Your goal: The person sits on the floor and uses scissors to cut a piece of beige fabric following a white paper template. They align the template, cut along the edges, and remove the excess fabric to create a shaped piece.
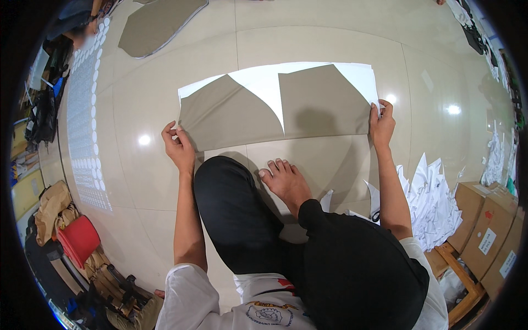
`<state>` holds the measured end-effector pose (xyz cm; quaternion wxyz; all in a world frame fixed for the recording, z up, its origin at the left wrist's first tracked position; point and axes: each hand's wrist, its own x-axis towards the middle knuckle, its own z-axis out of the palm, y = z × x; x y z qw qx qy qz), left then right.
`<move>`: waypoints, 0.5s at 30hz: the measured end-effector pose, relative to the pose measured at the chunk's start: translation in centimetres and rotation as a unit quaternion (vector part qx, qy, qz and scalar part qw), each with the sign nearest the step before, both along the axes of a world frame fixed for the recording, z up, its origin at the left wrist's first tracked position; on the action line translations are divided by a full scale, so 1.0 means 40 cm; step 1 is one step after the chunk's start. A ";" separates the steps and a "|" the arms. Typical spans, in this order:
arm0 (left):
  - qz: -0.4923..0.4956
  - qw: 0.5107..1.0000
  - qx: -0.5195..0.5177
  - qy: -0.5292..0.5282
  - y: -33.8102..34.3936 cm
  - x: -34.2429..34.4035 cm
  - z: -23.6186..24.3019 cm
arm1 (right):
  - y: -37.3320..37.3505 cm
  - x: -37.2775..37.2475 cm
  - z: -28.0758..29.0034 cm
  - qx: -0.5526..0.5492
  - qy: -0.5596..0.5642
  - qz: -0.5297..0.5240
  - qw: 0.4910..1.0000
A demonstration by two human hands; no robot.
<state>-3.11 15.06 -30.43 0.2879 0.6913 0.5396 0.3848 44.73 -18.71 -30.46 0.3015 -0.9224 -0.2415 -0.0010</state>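
Across the floor in front of me lies a white sheet (256, 77) with two angular olive-beige fabric pieces on it, a left one (225, 115) and a right one (322, 99). My left hand (177, 143) pinches the sheet and fabric at their left edge, fingers closed on them. At the right edge, my right hand (383, 124) grips the same layers between thumb and fingers. My bare foot (289, 184) rests on the tiles below the sheet. Dark-handled scissors (375, 216) show partly beside my right forearm, near white offcuts (429, 203).
Another beige piece (159, 27) lies at the top left, near a person's arm (91, 19). A long strip of white discs (82, 121) runs along the left, beside bags and a red item (80, 245). Cardboard boxes (487, 239) on a wooden frame (462, 294) stand at right.
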 end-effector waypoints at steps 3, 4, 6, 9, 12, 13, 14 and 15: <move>-0.006 0.998 -0.060 0.037 0.006 -0.006 -0.022 | -0.007 0.007 -0.016 0.009 -0.015 -0.001 1.000; -0.011 0.997 -0.052 0.063 0.009 -0.005 -0.023 | -0.009 0.006 -0.017 0.011 -0.020 -0.002 1.000; -0.020 0.992 -0.037 0.116 0.018 -0.003 -0.022 | -0.011 0.009 -0.019 0.013 -0.026 0.008 1.000; -0.013 0.990 -0.075 0.116 0.025 -0.017 -0.027 | -0.005 0.003 -0.010 0.010 0.002 -0.002 1.000; -0.018 0.988 -0.085 0.128 0.018 -0.012 -0.015 | -0.015 0.010 -0.009 0.008 0.016 -0.009 1.000; -0.021 0.990 -0.074 0.117 0.015 -0.013 -0.015 | -0.018 0.013 -0.011 0.009 0.017 -0.007 1.000; -0.025 0.992 -0.062 0.106 0.013 -0.015 -0.016 | -0.021 0.016 -0.012 0.003 0.007 -0.007 1.000; -0.028 0.994 -0.051 0.095 0.009 -0.016 -0.016 | -0.024 0.018 -0.014 -0.004 -0.004 -0.007 1.000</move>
